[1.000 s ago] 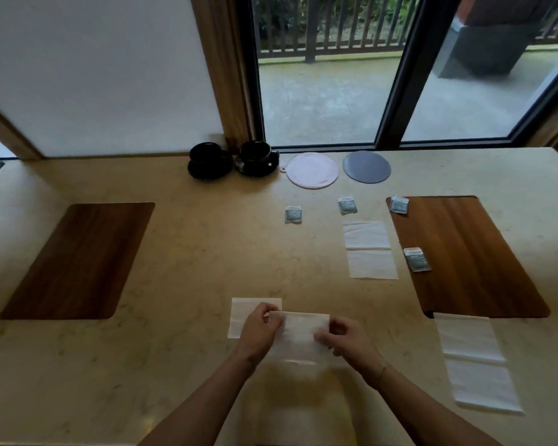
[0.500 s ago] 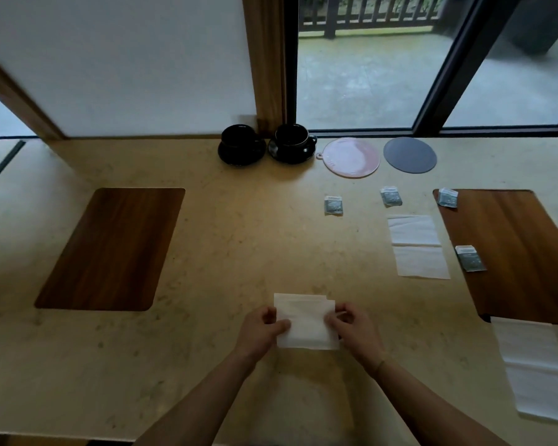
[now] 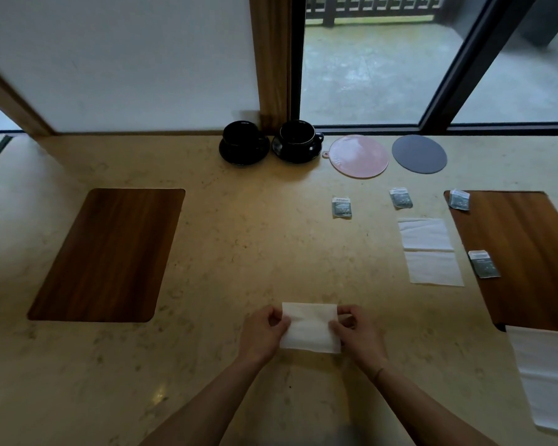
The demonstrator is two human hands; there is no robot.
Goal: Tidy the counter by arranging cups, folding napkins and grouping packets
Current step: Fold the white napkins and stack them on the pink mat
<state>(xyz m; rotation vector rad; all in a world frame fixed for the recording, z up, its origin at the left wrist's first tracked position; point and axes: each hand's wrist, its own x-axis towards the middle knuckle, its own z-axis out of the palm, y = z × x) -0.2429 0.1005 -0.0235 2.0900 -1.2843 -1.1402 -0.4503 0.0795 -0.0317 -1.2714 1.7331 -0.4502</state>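
Head view: both hands, left and right, pinch the folded napkin by its sides on the desk; letting go early could let it spring open, imo.

A folded white napkin lies flat at near centre, pinched at both sides by two hands. Two unfolded napkins lie right: one mid-distance, one near. Two black cups on saucers stand far centre. Four grey packets lie scattered right.
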